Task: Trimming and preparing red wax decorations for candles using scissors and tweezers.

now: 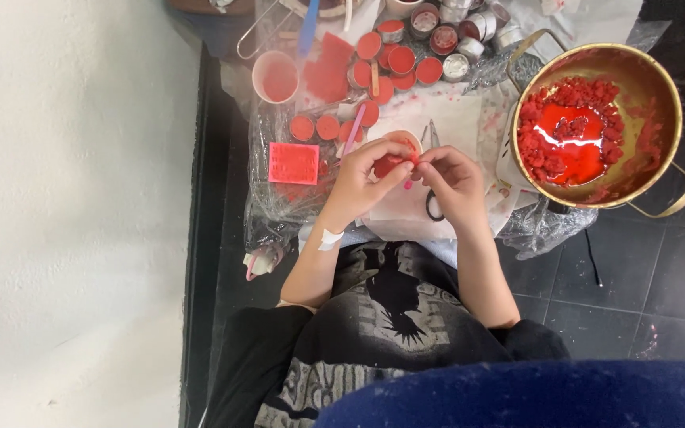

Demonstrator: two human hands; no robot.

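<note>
A: What do the hands hold?
B: Left hand (pixel 362 178) pinches a small red wax piece (pixel 390 165) over the bench (pixel 453 119); right hand (pixel 455 184) has its grip pressed onto the piece's edge.
A: Risks?
B: It could slip and smear. The brass pot (pixel 660 95) of molten red wax, near the right elbow, might get knocked.

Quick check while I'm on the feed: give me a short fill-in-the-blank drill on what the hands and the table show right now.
1. The left hand and right hand meet over a small ____ lump.
2. The brass pot with red chunks sits to the person's ____.
3. Scissors lie partly under the ____ hand.
4. The flat pink piece is ____ in shape.

Missing words: red; right; right; square
</note>
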